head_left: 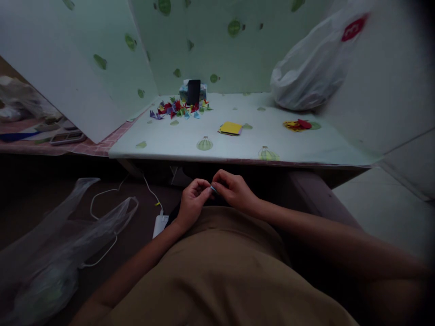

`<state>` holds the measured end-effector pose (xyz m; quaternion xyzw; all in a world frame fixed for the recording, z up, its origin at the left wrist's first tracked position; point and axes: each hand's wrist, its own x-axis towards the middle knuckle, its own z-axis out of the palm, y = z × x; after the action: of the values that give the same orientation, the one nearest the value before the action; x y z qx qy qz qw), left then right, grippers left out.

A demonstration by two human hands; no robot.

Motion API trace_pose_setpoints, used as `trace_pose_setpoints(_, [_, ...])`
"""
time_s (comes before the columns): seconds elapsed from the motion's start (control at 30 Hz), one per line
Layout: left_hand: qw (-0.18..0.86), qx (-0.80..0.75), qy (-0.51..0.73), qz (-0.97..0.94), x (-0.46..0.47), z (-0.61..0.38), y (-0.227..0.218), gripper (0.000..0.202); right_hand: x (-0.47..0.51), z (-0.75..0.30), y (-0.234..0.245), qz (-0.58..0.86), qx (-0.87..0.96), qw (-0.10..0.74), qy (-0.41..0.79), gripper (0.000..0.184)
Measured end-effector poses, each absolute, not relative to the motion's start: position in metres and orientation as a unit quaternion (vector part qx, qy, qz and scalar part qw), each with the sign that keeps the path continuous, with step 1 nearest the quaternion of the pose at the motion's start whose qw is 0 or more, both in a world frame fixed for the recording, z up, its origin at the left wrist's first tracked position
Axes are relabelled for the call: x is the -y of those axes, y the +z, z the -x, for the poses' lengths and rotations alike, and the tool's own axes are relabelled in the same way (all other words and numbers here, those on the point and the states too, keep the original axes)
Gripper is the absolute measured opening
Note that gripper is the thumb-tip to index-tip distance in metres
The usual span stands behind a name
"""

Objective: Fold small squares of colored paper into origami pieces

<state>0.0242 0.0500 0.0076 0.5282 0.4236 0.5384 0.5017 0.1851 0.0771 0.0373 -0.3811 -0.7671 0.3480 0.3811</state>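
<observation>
My left hand (196,200) and my right hand (235,189) meet in front of my body, just below the table's front edge. Both pinch a small piece of blue paper (213,188) between thumb and fingers. Most of the paper is hidden by the fingertips, so its folded shape cannot be made out. On the table beyond lies a pile of folded paper cranes (180,108) in many colours. Closer to me sits a stack of square paper sheets (231,128), yellow on top. To the right is a small heap of red and yellow paper pieces (297,125).
A black phone (193,92) leans on a tissue box (203,92) at the back. A white plastic bag (306,77) stands back right. On the seat at left lie a clear plastic bag (68,258), a white power bank (159,225) and its cable (149,190).
</observation>
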Motion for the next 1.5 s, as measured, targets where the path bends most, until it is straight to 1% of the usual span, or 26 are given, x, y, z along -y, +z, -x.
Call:
trace_pose_setpoints(0.07, [0.495,-0.427,0.535,-0.535,-0.049,-0.024,0.01,0.018,-0.077,-0.185,0.037,0.382,0.787,0.372,0.311,0.01])
trace_pose_setpoints(0.17, [0.494,-0.43,0.532,-0.536,-0.049,-0.024,0.01,0.019,-0.077,-0.185,0.037,0.377,0.802,0.363,0.289,0.01])
trace_pose_setpoints(0.47, [0.512,-0.422,0.547,-0.512,-0.052,-0.023,0.004,0.017,-0.077,-0.186,0.039,0.366,0.794,0.37,0.314,0.011])
trace_pose_setpoints(0.63, [0.467,-0.43,0.589,-0.499,-0.052,-0.023,0.004,0.015,-0.079,-0.185,0.038,0.368,0.771,0.358,0.378,0.01])
trace_pose_setpoints(0.77, [0.445,-0.445,0.606,-0.487,-0.053,-0.024,0.004,0.015,-0.082,-0.184,0.033,0.378,0.72,0.307,0.494,0.015])
trace_pose_setpoints(0.83, [0.454,-0.442,0.603,-0.485,-0.054,-0.024,0.004,0.016,-0.083,-0.184,0.032,0.384,0.712,0.293,0.51,0.014])
trace_pose_setpoints(0.9, [0.468,-0.439,0.591,-0.489,-0.054,-0.025,0.004,0.017,-0.083,-0.185,0.033,0.389,0.735,0.294,0.472,0.013])
trace_pose_setpoints(0.97, [0.477,-0.441,0.572,-0.5,-0.054,-0.025,0.004,0.019,-0.084,-0.186,0.034,0.391,0.771,0.294,0.408,0.012])
trace_pose_setpoints(1.1, [0.461,-0.46,0.547,-0.526,-0.054,-0.024,0.004,0.015,-0.086,-0.188,0.038,0.382,0.821,0.269,0.327,0.011])
trace_pose_setpoints(1.33, [0.437,-0.465,0.566,-0.522,-0.054,-0.022,0.006,0.014,-0.085,-0.188,0.039,0.378,0.823,0.263,0.332,0.013])
trace_pose_setpoints(1.5, [0.459,-0.464,0.549,-0.521,-0.056,-0.023,0.003,0.016,-0.087,-0.189,0.038,0.386,0.827,0.265,0.311,0.013])
